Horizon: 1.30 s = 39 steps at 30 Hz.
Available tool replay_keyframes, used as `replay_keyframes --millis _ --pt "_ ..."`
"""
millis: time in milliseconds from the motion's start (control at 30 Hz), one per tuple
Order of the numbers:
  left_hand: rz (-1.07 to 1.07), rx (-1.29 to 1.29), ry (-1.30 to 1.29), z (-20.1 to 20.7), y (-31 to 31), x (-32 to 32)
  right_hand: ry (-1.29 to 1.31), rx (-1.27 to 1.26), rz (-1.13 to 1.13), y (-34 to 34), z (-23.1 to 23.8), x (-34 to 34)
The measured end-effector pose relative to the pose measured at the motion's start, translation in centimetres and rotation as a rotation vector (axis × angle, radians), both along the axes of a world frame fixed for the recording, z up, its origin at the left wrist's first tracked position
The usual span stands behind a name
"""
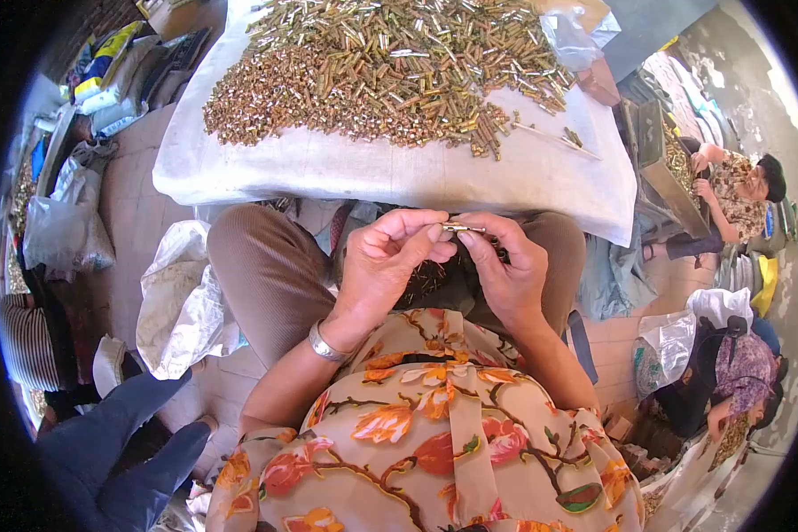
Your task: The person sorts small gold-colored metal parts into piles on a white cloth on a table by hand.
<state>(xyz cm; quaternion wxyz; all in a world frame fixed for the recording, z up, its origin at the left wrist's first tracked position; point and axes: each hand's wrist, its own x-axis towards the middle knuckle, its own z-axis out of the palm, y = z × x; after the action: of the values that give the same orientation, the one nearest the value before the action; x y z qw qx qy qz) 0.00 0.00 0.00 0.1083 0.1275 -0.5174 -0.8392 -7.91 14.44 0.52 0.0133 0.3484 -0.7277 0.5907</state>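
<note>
My left hand [372,263] and my right hand [511,273] meet above my lap, near the table's front edge. Between their fingertips is a small, slim metal cylinder [461,228], held level by a pinch at each end. Beyond my hands, a heap of small brass-coloured metal cylinders [363,75] lies on a white cloth [346,177]. Shorter pieces are massed at the heap's left, longer ones toward the back and right. Below my hands, a dark mass with shiny bits [427,282] shows between my knees; its kind is hard to make out.
A thin pale stick [557,140] lies at the heap's right, near a clear plastic bag [571,40]. White sacking [182,297] rests on the floor by my left knee. People sit at both sides; one at right handles pieces in a wooden tray [669,182].
</note>
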Motion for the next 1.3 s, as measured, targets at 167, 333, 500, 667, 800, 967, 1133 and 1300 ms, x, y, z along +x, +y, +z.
replay_keyframes --millis 167,333,500,667,800,967,1133,1300 --pt "-0.212 0.166 -0.031 -0.2 -1.6 0.0 -0.446 0.018 0.121 1.0 0.6 -0.6" --pt "-0.538 0.393 0.131 -3.2 -2.4 -1.3 -0.905 -0.083 0.425 1.6 1.4 -1.2" --pt "-0.490 0.522 0.104 -3.7 -1.1 -2.3 -1.162 -0.341 0.359 1.5 -0.2 -0.8" --pt "-0.466 0.472 0.026 -4.5 -1.4 -3.3 -1.012 -0.187 0.296 1.5 -0.3 -1.4" --pt "-0.606 0.508 0.026 -4.4 -2.7 -4.5 -1.174 -0.215 0.465 1.5 -0.9 -3.0" --pt "-0.160 -0.675 -0.177 -4.9 -4.0 -9.8 -1.273 -0.357 0.221 0.8 -1.8 -7.4" --pt "0.252 -1.348 0.000 -6.6 -3.7 -14.2 -0.668 0.046 -0.108 -1.8 -3.7 -15.9" --pt "0.268 -1.425 -0.041 -6.6 -2.8 -15.1 0.188 0.699 -0.163 -3.7 -6.6 -20.1"
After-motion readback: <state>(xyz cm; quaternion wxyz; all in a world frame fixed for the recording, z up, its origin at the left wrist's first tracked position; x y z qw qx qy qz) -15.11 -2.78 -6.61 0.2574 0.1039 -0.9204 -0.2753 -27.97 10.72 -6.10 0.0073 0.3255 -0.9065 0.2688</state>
